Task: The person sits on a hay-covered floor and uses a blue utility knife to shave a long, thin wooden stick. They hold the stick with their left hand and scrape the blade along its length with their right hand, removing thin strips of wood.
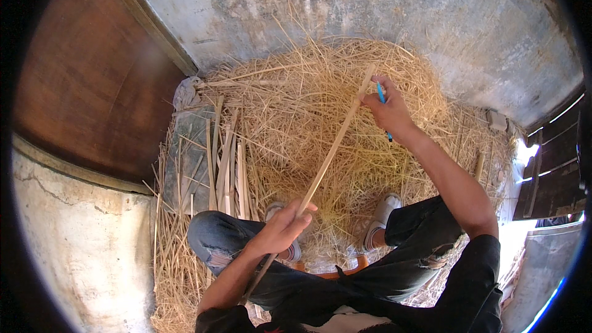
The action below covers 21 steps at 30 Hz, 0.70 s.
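Note:
A long, pale bamboo strip (336, 142) runs slantwise between my hands, its far end pointing up and to the right over the straw. My left hand (282, 229) is closed round its lower part, above my left knee, and the strip's near end passes down beneath my forearm. Near the far end, my right hand (388, 108) has its thumb and fingertips at the strip. A slim blue pen-like tool (380, 91) with a dark end lies through that same hand; its exact kind cannot be made out.
Shavings and straw (308, 105) are heaped on the floor against a stained wall (370, 6). Several cut strips (225, 166) lie to the left beside a grey slab (190, 129). A crumpled cloth (186, 92) is near the brown door panel (98, 80). Dark slatted boards (550, 169) stand right.

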{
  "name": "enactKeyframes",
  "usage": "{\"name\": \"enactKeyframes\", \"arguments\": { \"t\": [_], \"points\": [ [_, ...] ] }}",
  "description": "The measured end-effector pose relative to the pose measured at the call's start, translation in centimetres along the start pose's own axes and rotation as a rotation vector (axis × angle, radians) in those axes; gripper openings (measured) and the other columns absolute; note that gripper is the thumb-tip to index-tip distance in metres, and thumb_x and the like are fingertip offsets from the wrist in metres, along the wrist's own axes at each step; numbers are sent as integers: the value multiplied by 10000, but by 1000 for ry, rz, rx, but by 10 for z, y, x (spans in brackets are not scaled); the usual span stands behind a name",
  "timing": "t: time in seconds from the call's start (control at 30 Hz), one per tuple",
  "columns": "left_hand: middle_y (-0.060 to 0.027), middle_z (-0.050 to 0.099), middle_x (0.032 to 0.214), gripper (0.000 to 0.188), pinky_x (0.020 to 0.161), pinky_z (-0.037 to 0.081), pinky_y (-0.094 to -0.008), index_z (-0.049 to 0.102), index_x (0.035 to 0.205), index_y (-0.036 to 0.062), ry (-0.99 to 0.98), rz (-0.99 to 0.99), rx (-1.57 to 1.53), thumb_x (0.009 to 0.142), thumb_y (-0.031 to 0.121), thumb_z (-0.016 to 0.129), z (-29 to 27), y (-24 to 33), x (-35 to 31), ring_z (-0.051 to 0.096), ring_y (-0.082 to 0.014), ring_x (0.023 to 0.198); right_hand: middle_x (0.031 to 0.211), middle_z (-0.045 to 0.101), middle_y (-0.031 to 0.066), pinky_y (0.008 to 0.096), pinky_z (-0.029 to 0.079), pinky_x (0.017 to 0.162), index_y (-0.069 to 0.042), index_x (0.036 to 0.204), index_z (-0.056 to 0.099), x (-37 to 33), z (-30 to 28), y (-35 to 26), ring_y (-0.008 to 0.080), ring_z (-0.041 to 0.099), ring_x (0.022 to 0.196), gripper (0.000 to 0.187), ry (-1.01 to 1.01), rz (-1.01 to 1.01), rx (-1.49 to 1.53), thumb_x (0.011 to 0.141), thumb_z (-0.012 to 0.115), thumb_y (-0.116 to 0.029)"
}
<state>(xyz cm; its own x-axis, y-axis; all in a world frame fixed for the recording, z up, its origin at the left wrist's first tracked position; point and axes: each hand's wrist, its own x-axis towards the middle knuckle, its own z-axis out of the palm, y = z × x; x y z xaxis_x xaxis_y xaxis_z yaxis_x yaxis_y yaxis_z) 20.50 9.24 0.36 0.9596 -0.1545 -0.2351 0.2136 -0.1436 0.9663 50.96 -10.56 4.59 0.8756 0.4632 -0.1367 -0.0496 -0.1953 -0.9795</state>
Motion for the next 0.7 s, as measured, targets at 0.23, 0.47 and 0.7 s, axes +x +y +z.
{"name": "enactKeyframes", "arguments": {
  "t": [0.23,0.47,0.7],
  "points": [
    [24,507,742,523,560,415,-249,373,1522,50,207,2,-101,1045,181,542,12,18,10,485,-63,630,763,583,54,373,450,594,-29,1306,494,-17,28,13,165,522,620,469,-109,-160,-120,952,685,-270],
    [62,483,705,503,482,383,-227,380,1522,53,363,27,-73,1061,192,526,4,11,13,449,-36,537,844,611,258,529,460,705,-7,1024,469,-64,52,-7,453,623,813,285,-250,-454,-553,971,608,-250],
    [84,436,688,447,478,327,-190,417,1498,68,321,9,-262,1078,199,493,4,20,10,396,5,538,719,577,236,528,461,631,-42,1018,492,-79,65,-12,435,622,707,325,-492,-447,-695,1024,563,-359]
  ]
}}
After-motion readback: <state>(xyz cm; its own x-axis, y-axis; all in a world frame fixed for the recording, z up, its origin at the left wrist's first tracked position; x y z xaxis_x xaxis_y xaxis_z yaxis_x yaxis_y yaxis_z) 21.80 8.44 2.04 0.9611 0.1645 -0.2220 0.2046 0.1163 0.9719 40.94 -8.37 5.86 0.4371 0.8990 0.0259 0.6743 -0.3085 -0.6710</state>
